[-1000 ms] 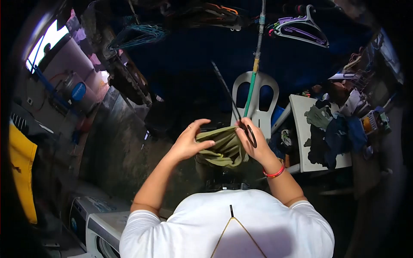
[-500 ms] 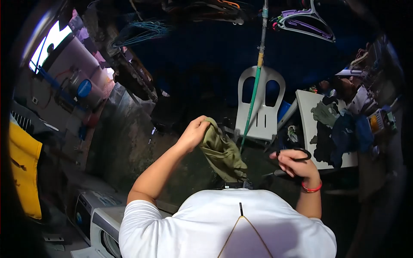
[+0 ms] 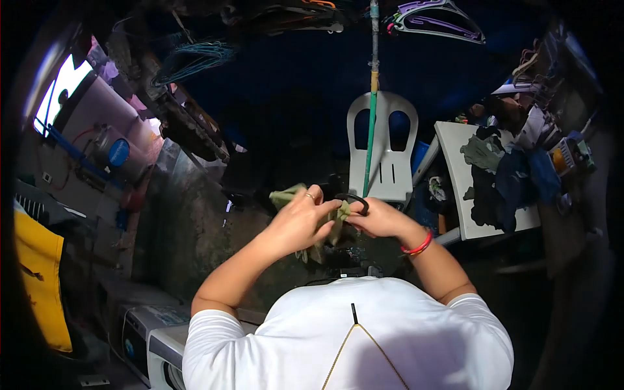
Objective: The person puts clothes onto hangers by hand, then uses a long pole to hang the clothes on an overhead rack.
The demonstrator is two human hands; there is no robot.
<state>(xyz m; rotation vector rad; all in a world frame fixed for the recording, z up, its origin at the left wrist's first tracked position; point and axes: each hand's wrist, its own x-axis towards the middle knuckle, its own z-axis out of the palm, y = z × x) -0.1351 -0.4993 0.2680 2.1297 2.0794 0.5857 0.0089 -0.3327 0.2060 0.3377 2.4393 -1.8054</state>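
Observation:
In front of my chest hangs an olive green cloth, bunched and partly blurred. My left hand grips it from above, and some of the cloth sticks out beyond the fingers on the left. Close beside it, my right hand has its fingers closed at the cloth's right edge. A black loop, like a scissor handle, sits around the fingers of my right hand; the rest of that tool is hidden. A red bracelet is on my right wrist.
A white plastic chair stands ahead, with a green pole before it. On the right, dark clothes lie on a white table. Hangers hang above. A washing machine and yellow cloth are at the left.
My right hand, out to the right half a second ago with the black-handled tool, is back at the cloth. My left hand and the cloth have been raised and bunched.

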